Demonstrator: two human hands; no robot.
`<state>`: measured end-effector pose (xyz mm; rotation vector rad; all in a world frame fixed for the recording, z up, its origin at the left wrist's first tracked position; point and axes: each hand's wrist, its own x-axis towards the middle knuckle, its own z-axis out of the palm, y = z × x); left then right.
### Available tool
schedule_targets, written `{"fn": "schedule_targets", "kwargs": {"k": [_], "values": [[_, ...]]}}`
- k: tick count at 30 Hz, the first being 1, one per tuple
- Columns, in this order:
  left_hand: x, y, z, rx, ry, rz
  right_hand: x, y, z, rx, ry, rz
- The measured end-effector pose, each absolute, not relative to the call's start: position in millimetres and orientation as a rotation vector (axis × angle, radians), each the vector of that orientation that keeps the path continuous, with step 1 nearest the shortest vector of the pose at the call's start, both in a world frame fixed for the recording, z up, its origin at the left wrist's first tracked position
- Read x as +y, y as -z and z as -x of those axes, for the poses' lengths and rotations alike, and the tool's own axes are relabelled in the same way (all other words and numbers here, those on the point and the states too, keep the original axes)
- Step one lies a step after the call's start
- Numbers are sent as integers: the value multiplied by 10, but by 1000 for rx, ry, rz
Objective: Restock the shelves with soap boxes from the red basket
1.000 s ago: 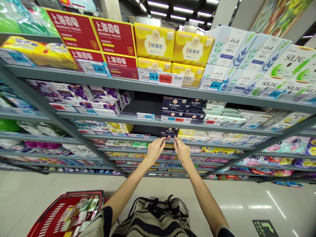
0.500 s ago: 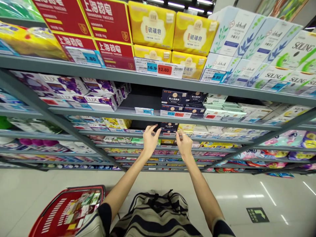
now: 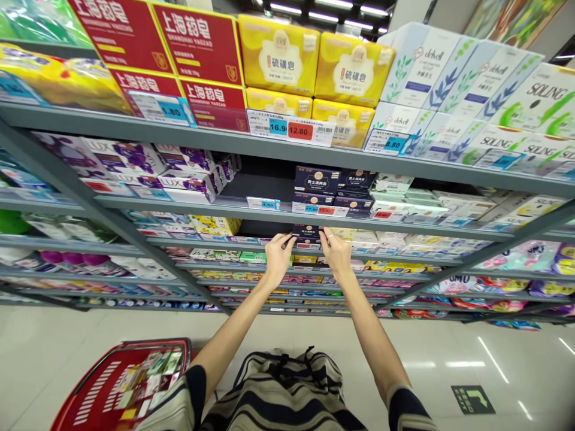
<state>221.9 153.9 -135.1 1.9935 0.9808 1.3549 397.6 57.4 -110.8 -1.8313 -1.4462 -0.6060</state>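
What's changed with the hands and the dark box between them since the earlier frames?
The left hand and right hand spread apart from just below the dark box, then closed in; they are now at its left and right sides. Whether they grip it firmly can't be told. The camera view also shifted slightly. The box stays on its shelf; the red basket looks unchanged.

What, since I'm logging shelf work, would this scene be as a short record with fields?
Left hand: at the left end of a navy box
Right hand: at that box's right end
Grip: firmness unclear
Top shelf: red boxes, yellow boxes, pale blue boxes
Person's left: red basket holding small packages
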Motion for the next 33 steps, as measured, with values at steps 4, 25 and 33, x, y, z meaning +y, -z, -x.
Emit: {"fn": "schedule_targets", "kwargs": {"k": [4,25,33], "values": [[1537,1345,-2222,965,-1356,-2004,620,1055,-4015,-1464,601,1818],[1477,1243,-2070,1004,-1378,-1997,381,1259,-4033,-1292,529,1742],[997,1257,-2390,785,-1082,-1938,-9,1319,-4329,-863,143,1744]]}}
